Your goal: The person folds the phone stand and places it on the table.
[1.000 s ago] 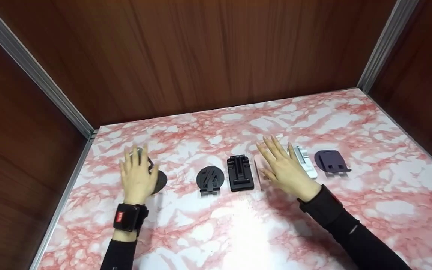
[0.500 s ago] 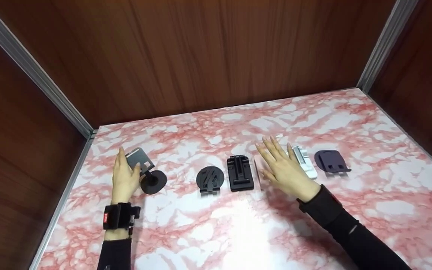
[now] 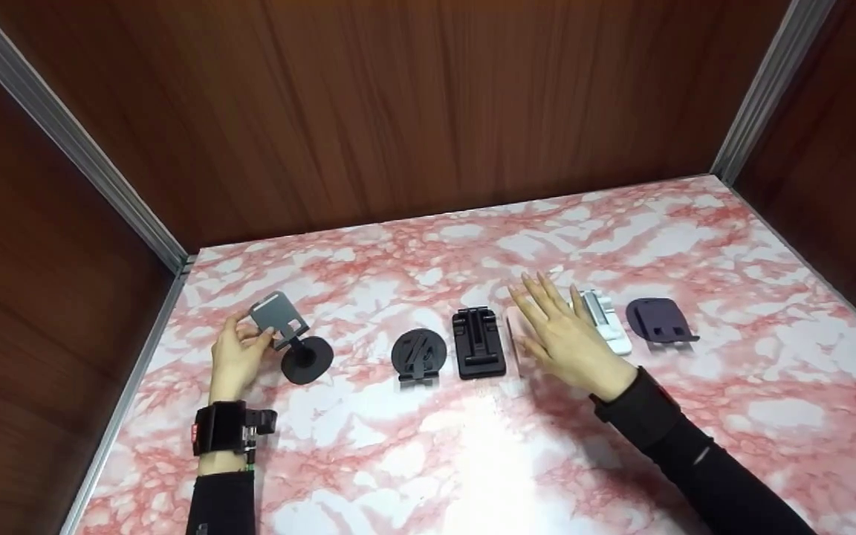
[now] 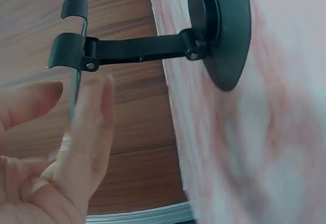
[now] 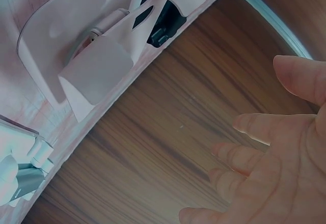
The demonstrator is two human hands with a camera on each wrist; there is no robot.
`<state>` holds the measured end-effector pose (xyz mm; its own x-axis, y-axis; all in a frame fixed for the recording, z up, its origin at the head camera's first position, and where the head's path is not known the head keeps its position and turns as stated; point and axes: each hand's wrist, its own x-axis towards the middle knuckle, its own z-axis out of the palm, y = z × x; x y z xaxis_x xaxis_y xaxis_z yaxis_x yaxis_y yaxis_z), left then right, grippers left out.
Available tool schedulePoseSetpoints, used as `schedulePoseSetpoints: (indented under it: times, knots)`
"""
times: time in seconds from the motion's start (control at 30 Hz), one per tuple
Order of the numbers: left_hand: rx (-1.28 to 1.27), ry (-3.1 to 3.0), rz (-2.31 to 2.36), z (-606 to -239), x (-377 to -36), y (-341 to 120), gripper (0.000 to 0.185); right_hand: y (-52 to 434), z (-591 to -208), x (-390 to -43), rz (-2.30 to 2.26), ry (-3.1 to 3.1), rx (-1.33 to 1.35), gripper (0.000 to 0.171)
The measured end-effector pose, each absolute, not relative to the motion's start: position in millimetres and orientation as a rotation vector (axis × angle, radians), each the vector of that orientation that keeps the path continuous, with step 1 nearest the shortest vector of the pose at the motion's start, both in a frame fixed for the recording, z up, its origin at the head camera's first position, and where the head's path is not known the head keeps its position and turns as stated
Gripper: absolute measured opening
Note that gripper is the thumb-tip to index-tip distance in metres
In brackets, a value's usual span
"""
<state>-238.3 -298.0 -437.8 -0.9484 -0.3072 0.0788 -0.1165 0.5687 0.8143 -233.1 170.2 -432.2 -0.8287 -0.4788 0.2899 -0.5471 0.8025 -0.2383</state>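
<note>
A phone stand (image 3: 278, 316) with a grey plate, a hinged black arm and a round black base stands at the left of the marbled table (image 3: 368, 461). My left hand (image 3: 233, 351) pinches the plate's lower left edge, thumb in front and fingers behind. From the left wrist view, the plate runs edge-on between thumb and fingers (image 4: 91, 127). My right hand (image 3: 573, 343) hovers with spread, straight fingers over a pale pink phone stand (image 5: 97, 68), which it mostly hides in the head view. It holds nothing.
Between the hands lie a folded round dark stand (image 3: 419, 355) and a folded black stand (image 3: 478, 343). Right of my right hand are a white stand (image 3: 605, 323) and a purple one (image 3: 664, 319). Brown wood panels (image 3: 428, 111) enclose the table's back and sides.
My left hand has come off the top of the grey phone stand, moved to its left side, turned sideways and taken the plate between thumb and fingers. My right hand stays in place.
</note>
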Motion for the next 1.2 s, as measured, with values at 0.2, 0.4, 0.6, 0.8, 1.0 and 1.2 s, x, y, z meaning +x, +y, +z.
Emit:
schedulePoseSetpoints:
  times: [0.2, 0.4, 0.6, 0.8, 1.0, 1.2]
  knots:
    - [0.393, -2.435, -1.666, -441.4, -239.7, -299.2, 0.041, 170.9, -430.5, -232.3, 0.46, -2.768, 0.796, 0.065]
    - [0.388, -2.294, -1.891, -440.0, -240.0, -298.5, 0.03, 170.8, -430.2, -232.4, 0.466, -2.767, 0.795, 0.066]
    - [0.374, -2.254, -1.888, -431.2, -238.2, -294.6, 0.032, 170.8, -430.5, -232.3, 0.474, -2.782, 0.79, 0.066]
    - [0.32, -2.157, -1.95, -417.3, -235.1, -278.3, 0.036, 170.0, -431.1, -232.2, 0.458, -2.79, 0.789, 0.067]
    - [0.234, -2.12, -1.952, -403.4, -229.4, -254.5, 0.034, 168.2, -431.6, -231.8, 0.453, -2.788, 0.78, 0.066]
    - [0.139, -2.154, -1.944, -397.6, -226.8, -233.7, 0.03, 166.0, -430.9, -230.4, 0.459, -2.814, 0.79, 0.066]
